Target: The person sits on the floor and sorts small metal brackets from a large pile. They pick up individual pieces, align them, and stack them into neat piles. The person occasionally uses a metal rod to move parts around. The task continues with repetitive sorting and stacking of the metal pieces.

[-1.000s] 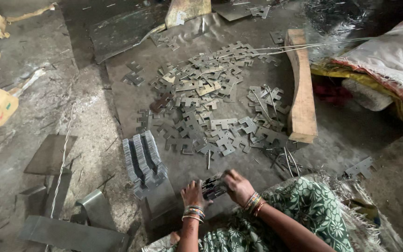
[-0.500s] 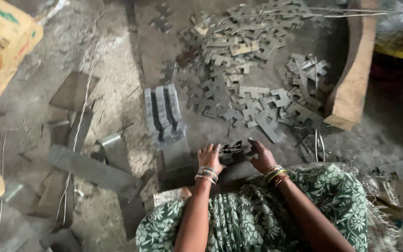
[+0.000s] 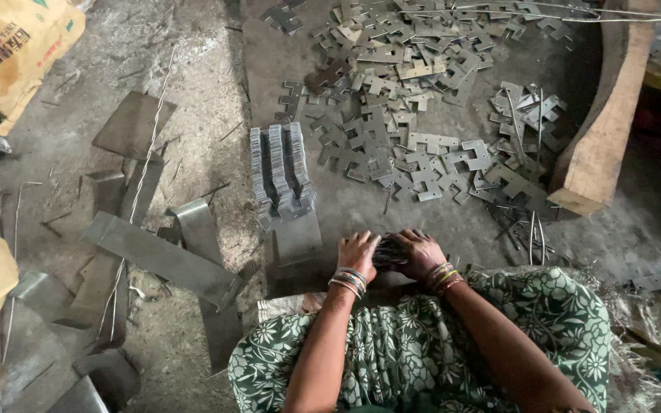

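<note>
A wide scatter of flat stamped metal pieces [image 3: 415,115] covered the grey floor [image 3: 193,92] ahead of the person, bounded on the right by a thick wooden beam [image 3: 602,130]. Long bent sheet-metal strips [image 3: 162,256] lay to the left, and an upright, tightly packed row of stacked pieces [image 3: 278,172] stood just ahead of the hands. The person's green patterned garment [image 3: 437,352] filled the lower middle of the view.

The left hand [image 3: 357,254] and the right hand [image 3: 420,252] were curled together around a small dark bundle of metal pieces [image 3: 388,251], fingers bent over it from either side, both wrists ringed with bangles [image 3: 350,279]. The bundle sat low, just above the floor and close to the person's lap, near the foot of the stacked row.

Compared with half a second before, the grip looked the same and the bundle was again between both hands; the view had shifted slightly, with the loose scatter and the beam sitting a little further right.
</note>
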The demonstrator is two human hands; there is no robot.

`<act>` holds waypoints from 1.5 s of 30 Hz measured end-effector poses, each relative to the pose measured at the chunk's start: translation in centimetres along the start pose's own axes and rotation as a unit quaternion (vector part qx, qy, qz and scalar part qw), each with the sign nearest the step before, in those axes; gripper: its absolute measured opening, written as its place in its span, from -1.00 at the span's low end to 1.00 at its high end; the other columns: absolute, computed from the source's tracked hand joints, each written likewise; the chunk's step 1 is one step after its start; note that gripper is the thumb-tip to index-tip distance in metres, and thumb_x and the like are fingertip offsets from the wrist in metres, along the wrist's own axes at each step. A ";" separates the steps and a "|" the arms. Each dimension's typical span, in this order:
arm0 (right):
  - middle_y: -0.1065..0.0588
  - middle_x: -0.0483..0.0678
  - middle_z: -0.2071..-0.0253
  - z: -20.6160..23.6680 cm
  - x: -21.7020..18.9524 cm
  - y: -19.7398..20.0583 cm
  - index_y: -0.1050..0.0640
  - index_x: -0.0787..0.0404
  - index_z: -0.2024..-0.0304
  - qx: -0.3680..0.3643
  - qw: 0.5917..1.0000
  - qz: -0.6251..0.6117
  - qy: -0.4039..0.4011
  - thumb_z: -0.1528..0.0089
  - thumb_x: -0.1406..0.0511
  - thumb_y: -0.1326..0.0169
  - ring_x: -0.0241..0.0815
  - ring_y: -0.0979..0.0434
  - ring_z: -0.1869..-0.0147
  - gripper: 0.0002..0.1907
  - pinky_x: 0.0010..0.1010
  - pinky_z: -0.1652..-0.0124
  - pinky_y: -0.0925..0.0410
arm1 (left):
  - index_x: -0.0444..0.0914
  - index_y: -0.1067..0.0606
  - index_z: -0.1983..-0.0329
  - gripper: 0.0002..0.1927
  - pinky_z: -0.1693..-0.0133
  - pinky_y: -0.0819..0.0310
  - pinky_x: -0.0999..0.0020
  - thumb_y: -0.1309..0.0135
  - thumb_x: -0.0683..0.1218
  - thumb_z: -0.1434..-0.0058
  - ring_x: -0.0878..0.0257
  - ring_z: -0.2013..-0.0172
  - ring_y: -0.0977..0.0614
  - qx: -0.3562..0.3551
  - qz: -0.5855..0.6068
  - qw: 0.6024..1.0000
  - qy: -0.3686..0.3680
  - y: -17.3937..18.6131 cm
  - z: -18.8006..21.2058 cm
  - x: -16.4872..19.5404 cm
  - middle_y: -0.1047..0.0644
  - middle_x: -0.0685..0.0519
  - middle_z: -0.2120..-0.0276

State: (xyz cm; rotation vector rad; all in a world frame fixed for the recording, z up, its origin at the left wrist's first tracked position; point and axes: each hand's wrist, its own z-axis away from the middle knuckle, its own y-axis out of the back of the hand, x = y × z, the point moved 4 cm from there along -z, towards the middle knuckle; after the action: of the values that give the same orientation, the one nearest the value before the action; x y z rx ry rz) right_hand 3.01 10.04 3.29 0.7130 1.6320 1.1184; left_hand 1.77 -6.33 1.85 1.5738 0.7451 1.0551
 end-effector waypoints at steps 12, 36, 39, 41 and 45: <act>-0.52 -0.12 0.03 0.9 -0.2 -0.4 -0.55 -0.03 -0.03 0.011 0.999 -0.026 -0.044 0.11 0.07 -0.36 0.03 -0.48 -0.12 -0.36 -0.14 -0.09 -0.40 | -0.12 -0.58 0.02 -0.36 -0.13 -0.48 0.12 0.09 0.47 -0.32 0.03 -0.03 -0.62 0.128 0.216 0.918 0.305 1.1 1.0 -3.1 -0.64 -0.03 0.05; -0.41 0.16 -0.20 0.2 0.4 0.4 -0.42 0.18 -0.16 0.047 0.995 -0.091 -0.016 0.16 0.21 -0.39 0.28 -0.38 -0.26 -0.18 -0.08 -0.18 -0.36 | -0.17 -0.52 -0.21 -0.49 -0.09 -0.27 -0.12 -0.13 0.03 -0.19 -0.21 -0.11 -0.44 0.251 0.016 0.958 0.135 1.4 -1.4 -0.9 -0.52 -0.26 -0.04; -0.40 0.21 -0.15 0.2 0.3 1.1 -0.42 0.25 -0.11 0.066 0.995 -0.080 0.004 0.21 0.21 -0.42 0.34 -0.36 -0.21 -0.15 -0.03 -0.13 -0.34 | -0.23 -0.56 0.00 -0.58 -0.20 -0.25 -0.17 -0.23 0.09 -0.16 -0.21 -0.13 -0.44 0.268 0.128 0.930 0.216 1.9 -1.9 -1.8 -0.54 -0.22 0.00; -0.43 0.15 -0.17 0.1 0.2 1.4 -0.44 0.20 -0.14 0.061 0.997 -0.054 0.007 0.13 0.24 -0.35 0.27 -0.40 -0.20 -0.24 -0.09 -0.15 -0.37 | -0.23 -0.58 0.06 -0.61 -0.18 -0.24 -0.20 -0.25 0.07 -0.13 -0.21 -0.14 -0.44 0.243 0.089 0.936 0.238 2.3 -2.5 -2.4 -0.55 -0.19 0.01; -0.44 0.13 -0.15 0.2 -0.3 2.0 -0.43 0.19 -0.18 0.062 0.995 -0.078 0.010 0.15 0.24 -0.36 0.26 -0.41 -0.16 -0.18 -0.09 -0.12 -0.37 | -0.26 -0.55 0.17 -0.63 -0.12 -0.29 -0.15 -0.30 0.06 -0.09 -0.17 -0.12 -0.48 0.200 0.089 0.934 0.282 2.6 -2.7 -3.8 -0.55 -0.18 0.06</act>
State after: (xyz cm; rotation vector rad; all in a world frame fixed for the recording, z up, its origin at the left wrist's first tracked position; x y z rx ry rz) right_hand 3.14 10.67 5.23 0.6416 1.7538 0.9216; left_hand -2.35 -9.16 3.58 1.7119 1.2897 1.5990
